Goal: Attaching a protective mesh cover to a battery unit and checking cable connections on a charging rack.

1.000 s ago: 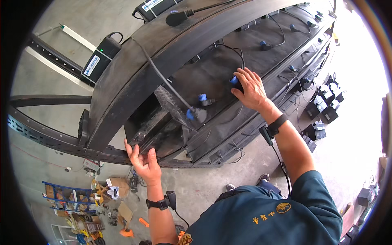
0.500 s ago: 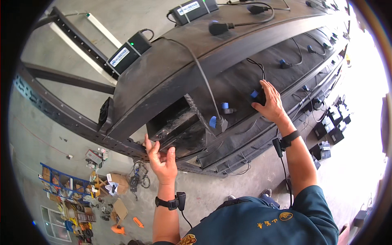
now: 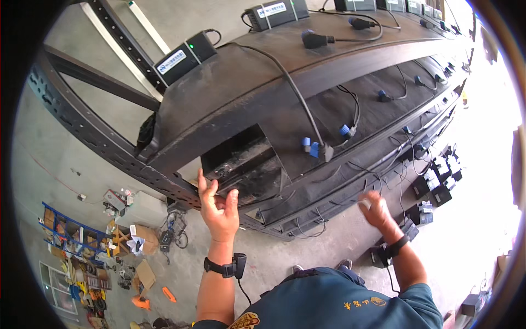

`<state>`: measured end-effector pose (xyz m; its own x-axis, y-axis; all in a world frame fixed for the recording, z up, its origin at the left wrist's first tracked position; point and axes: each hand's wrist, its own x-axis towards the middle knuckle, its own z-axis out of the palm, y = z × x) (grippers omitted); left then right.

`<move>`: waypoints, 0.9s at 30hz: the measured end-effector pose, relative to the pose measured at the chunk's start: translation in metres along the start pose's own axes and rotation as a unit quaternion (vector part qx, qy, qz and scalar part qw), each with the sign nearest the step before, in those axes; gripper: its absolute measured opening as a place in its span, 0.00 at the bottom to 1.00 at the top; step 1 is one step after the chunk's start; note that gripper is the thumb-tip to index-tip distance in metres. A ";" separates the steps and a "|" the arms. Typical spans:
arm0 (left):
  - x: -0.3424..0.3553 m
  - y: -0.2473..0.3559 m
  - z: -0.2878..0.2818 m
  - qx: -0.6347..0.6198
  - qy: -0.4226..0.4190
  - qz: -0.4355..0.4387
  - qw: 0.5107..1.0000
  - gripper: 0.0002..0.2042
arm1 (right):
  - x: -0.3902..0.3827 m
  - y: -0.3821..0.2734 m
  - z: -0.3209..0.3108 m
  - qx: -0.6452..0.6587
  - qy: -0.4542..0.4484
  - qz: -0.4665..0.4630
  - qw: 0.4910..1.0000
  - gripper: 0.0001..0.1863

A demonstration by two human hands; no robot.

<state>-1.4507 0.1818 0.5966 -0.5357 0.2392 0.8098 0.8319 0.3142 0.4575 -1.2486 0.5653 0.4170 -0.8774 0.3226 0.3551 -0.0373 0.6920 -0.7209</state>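
A black rectangular box (image 3: 249,164), scuffed on its faces, lies on the middle shelf at the near left end of the rack. My left hand (image 3: 219,211) grips its near end, thumb and fingers against the edge. Beside the box hangs a cable ending in a black plug with a blue part (image 3: 320,151). Another blue connector (image 3: 306,143) lies right next to it, and a further blue-ended plug (image 3: 346,131) rests deeper on the shelf. My right hand (image 3: 377,211) is off the shelf above the floor, slightly blurred, fingers apart and holding nothing.
Black chargers (image 3: 186,55) with white labels line the top shelf (image 3: 241,77), their cables trailing across it. Lower shelves carry more loose cables. Several black boxes (image 3: 433,181) stand on the floor to the right. A blue rack (image 3: 76,230) and cardboard boxes (image 3: 145,238) are at lower left.
My right hand has come away from the blue-ended plug toward me, leaving that plug uncovered on the shelf. My left hand stays at the box. The view has shifted slightly.
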 end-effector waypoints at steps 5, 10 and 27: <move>0.005 -0.001 0.015 -0.017 -0.001 -0.061 0.998 0.22 | -0.193 0.125 0.073 -0.152 -0.326 0.068 0.931 0.14; 0.001 0.055 0.004 0.179 0.029 0.124 0.976 0.20 | -0.299 0.132 0.059 -0.107 -0.401 0.265 0.870 0.21; 0.034 0.065 0.042 0.385 -0.410 -0.078 0.823 0.22 | -0.287 0.083 -0.033 0.060 -0.157 0.506 0.846 0.20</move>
<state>-1.4210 0.2488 0.6389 -0.8077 0.5811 0.0997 0.5741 0.8136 -0.0916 -0.9839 0.5515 0.2745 -0.5726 0.5104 -0.6416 0.7767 0.0870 -0.6239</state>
